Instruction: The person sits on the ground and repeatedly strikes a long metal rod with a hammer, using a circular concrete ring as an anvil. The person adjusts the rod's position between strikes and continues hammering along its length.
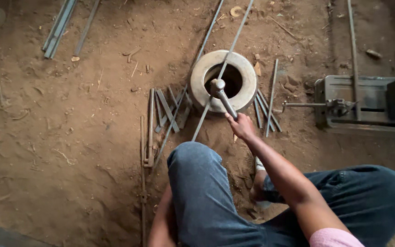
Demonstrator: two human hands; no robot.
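Steel is what we have in our right hand (241,126): a hammer (221,95) with a metal handle, and our fingers are wrapped fully round the lower end of that handle, closed tight with no gap showing. The hammer's head sits over the near rim of the pale ring (248,77), a thick, round, hollow block half sunk in the brown dirt floor (69,137), with a dark hole in its middle. A long thin rod (234,43) lies straight across the ring, passing over the hole; the hammer's head is right on it or just above it, and we cannot tell which.

Our left hand is hidden: only the bare left forearm (163,224) shows, dropping down behind our knee on the near side of the ring, so we cannot tell what its grip is doing.

Just left of the ring lies a loose fan of short flat metal strips (165,107), and a few more strips (265,107) lie touching its right side. Well to the right of the ring stands a green bench vise (366,103), its screw handle pointing toward the ring. Far to the ring's upper left, a bundle of long bars (60,27) rests on the dirt.
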